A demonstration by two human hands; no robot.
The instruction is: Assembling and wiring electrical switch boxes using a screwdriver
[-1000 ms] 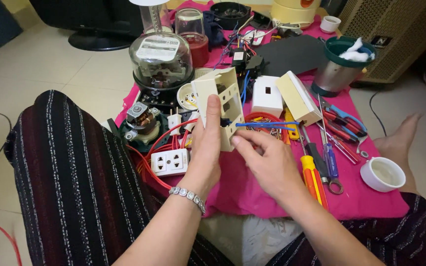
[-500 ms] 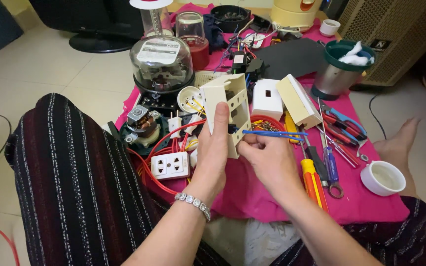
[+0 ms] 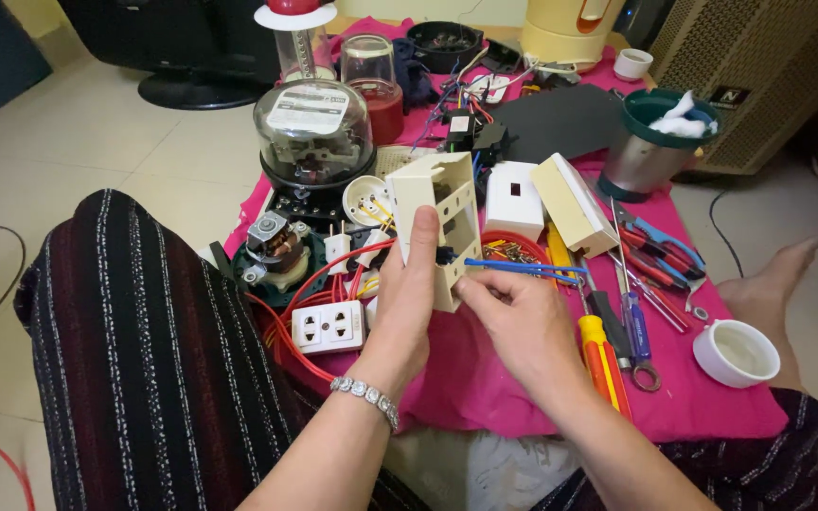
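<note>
My left hand grips a cream plastic electrical box, held upright above the pink cloth. My right hand pinches blue wires that run from the box's side out to the right. Red wires trail from below the box to a white double socket lying on the cloth at the left. A bracelet sits on my left wrist.
A glass-domed electric meter, a small motor, white boxes, screwdrivers, pliers, a white cup and a steel can with a green lid crowd the cloth. My striped knee is at the left, a bare foot at the right.
The box has been turned slightly and lifted a little in my left hand. My right hand has shifted its pinch on the blue wires closer to the box.
</note>
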